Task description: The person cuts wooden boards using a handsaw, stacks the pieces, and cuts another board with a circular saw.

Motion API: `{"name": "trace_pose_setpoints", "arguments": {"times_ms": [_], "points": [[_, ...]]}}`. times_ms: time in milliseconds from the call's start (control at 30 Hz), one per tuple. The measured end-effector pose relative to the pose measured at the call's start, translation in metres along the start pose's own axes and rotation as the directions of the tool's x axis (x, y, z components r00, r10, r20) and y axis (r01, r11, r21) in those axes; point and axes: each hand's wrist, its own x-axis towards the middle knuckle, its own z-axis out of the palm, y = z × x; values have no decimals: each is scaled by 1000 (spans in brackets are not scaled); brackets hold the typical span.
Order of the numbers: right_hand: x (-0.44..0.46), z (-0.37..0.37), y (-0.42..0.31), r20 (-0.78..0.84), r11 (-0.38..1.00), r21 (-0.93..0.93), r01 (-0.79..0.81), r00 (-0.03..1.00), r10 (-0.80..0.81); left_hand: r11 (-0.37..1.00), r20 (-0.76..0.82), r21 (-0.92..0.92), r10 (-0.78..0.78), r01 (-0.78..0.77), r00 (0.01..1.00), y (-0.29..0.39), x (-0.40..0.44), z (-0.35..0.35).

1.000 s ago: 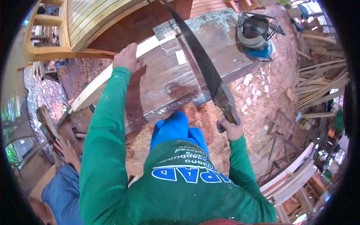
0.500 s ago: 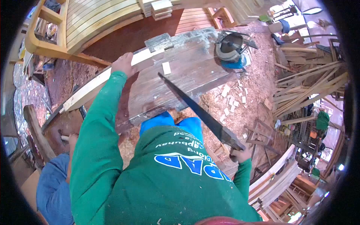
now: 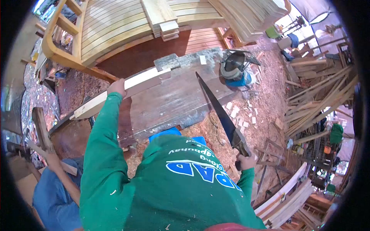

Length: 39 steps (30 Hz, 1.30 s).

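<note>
How the fingers of the left hand (image 3: 117, 87) sit around the board (image 3: 140, 81) is too small to tell. The right hand (image 3: 246, 161) hides part of the grip of the handsaw (image 3: 219, 107), whose teeth cannot be made out. The green shirt (image 3: 169, 200) covers most of the blue trousers (image 3: 163, 133). The slatted bench (image 3: 115, 23) runs off the upper edge; a co-worker (image 3: 58, 196) is partly hidden behind the left sleeve (image 3: 105, 154).
</note>
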Motion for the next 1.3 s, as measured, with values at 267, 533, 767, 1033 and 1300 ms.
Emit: {"name": "trace_pose_setpoints", "arguments": {"times_ms": [267,533,767,1033,1300], "points": [[50,12,0,-102,995,-73,74,991,-81,1000,-96,14,-2,4,995,-22,6,24],[91,50,-32,-85,929,-242,279,948,-307,996,-275,-89,-49,25,960,-20,-11,38],[90,60,-78,53,909,-371,189,982,-182,976,-221,-146,125,-160,967,-65,-12,43],[80,74,-77,-39,963,-244,118,991,-132,973,-173,-77,200,-216,964,-68,-10,34],[81,83,-72,-9,930,-334,156,986,-168,921,197,-173,379,-348,904,-31,-29,10]]}}
